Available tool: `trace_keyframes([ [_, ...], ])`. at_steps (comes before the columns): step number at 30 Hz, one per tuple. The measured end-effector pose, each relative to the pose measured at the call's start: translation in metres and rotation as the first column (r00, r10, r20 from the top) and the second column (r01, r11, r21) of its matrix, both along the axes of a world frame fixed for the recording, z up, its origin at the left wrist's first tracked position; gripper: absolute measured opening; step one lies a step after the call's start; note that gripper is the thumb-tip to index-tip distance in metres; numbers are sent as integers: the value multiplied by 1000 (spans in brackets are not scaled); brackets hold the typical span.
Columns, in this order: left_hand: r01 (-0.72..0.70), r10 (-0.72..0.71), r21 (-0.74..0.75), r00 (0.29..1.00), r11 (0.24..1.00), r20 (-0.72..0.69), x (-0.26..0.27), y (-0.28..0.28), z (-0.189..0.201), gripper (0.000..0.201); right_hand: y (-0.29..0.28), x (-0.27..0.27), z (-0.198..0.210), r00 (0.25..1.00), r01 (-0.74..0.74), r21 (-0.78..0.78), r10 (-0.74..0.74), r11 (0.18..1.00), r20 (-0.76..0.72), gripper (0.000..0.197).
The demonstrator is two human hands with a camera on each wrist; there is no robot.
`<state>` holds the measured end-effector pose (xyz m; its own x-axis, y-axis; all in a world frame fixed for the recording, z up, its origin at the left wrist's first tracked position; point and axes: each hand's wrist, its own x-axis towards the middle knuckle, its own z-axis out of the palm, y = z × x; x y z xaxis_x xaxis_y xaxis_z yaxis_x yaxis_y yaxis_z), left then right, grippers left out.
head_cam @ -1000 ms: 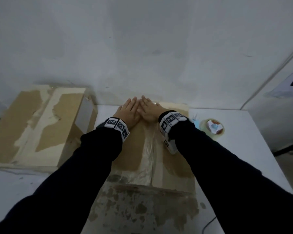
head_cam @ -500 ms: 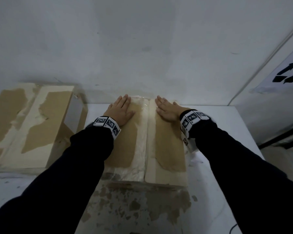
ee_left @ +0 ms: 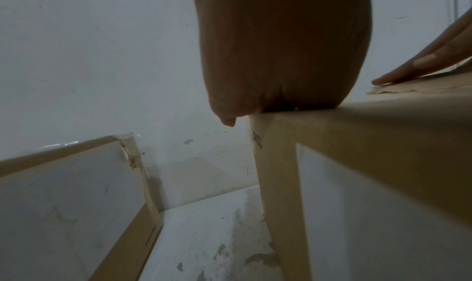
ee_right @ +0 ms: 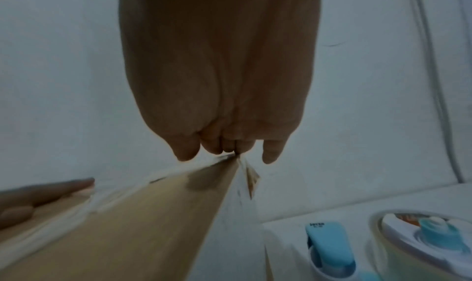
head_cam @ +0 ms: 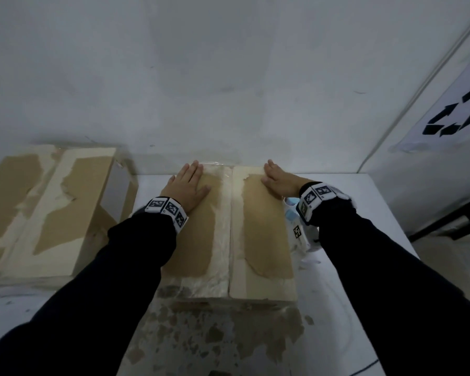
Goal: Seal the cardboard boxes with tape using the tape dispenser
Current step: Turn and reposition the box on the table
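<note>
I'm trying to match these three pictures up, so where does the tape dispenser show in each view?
Head: tape dispenser only peeks out, right of the box, under the right wrist.
Left wrist: not in it.
Right wrist: lower right corner, blue and white tape dispenser on the white table, right of the box.
Shared landmark: the box's far right corner, under the right hand.

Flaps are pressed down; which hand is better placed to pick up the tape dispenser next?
Probably the right hand. The tape dispenser sits on the table just right of the box, beside that wrist. The left hand lies flat on the far flap and can keep holding it.
</note>
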<state>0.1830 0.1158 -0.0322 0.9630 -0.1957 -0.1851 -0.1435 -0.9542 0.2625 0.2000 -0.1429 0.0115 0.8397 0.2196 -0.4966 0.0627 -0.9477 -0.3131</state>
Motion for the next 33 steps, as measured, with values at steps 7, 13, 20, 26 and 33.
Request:
trace_keyframes([
  [7,-23,23,-17,1000,1000,19,-6,4,-7,66,-7,-16,-14,969,241,168,-229,956,-89,69],
  [13,-26,26,-38,1000,999,10,-7,5,-5,66,-4,-9,-13,947,319,291,-297,902,-120,62],
  [20,-35,46,-257,998,966,34,-12,10,-5,69,-6,-16,-16,935,352,311,-314,883,-165,62],
  [26,-52,73,-353,996,934,45,-14,12,-6,71,-10,-14,-17,929,371,420,-321,828,-187,60],
  [33,-34,51,-273,997,961,56,-15,11,-4,69,-36,-31,-20,920,392,416,-356,821,-164,68],
])
